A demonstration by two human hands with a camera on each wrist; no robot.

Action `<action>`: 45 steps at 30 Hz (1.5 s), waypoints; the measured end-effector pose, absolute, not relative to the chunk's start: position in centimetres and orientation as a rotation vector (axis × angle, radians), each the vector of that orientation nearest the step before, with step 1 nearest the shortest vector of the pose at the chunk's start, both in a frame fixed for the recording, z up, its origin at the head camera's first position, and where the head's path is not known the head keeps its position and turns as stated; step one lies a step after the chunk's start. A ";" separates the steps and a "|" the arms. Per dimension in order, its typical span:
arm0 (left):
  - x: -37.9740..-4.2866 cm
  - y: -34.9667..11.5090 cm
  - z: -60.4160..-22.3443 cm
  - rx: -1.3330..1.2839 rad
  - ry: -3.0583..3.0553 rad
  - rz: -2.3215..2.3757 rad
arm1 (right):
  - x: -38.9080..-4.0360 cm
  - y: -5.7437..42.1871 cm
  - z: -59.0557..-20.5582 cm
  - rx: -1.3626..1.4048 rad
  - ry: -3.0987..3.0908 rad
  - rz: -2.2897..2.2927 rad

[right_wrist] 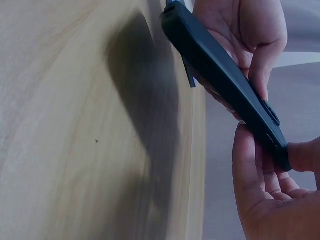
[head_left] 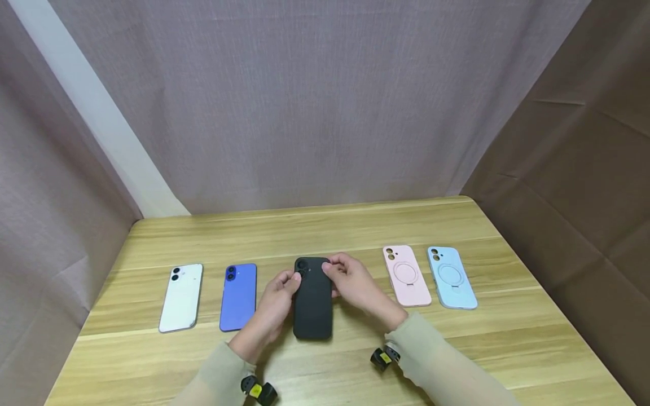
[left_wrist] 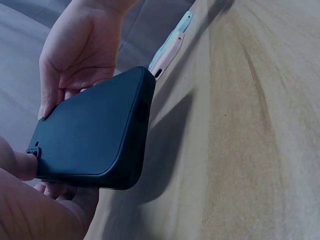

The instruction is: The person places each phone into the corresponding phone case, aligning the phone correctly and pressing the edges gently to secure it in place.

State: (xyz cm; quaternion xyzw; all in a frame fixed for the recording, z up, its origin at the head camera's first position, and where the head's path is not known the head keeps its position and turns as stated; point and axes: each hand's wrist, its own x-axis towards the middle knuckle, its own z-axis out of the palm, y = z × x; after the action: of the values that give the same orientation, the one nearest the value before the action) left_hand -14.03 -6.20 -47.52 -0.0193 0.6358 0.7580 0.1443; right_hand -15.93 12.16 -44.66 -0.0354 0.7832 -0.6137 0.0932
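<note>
A black phone case (head_left: 312,307) is held up off the table in both hands, back side upward, camera corner away from me. Its front is hidden, so I cannot tell whether a phone sits inside. My left hand (head_left: 274,301) pinches the left edge, thumb beside the camera corner. On the opposite edge, near the far corner, the right hand (head_left: 358,282) pinches it with the thumb on the back. The left wrist view shows the case's (left_wrist: 95,130) lower end tilted above its shadow. From the side in the right wrist view, the case (right_wrist: 220,70) looks thick and slanted.
On the wooden table (head_left: 355,378), a white phone (head_left: 181,298) and a blue phone (head_left: 238,297) lie to the left. A pink phone case (head_left: 407,276) and a light blue phone case (head_left: 452,278), each with a ring, lie to the right. Curtains (head_left: 325,113) hang behind.
</note>
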 end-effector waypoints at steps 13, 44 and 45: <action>-14.2 -5.9 -47.6 -0.074 1.785 2.228 | -16.0 12.2 -44.7 -0.116 2.408 -1.816; -14.7 -6.7 -46.3 -0.124 1.646 2.379 | -14.9 12.1 -44.9 -0.258 2.259 -1.720; -14.7 -6.7 -46.3 -0.126 1.650 2.384 | -14.8 12.1 -44.9 -0.262 2.255 -1.720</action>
State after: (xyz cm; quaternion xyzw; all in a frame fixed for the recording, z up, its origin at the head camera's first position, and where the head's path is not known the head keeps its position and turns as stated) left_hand -14.70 -6.71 -46.33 -0.0431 0.5645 0.8156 0.1195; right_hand -14.83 12.06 -44.90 -0.0910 0.7833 -0.5974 0.1459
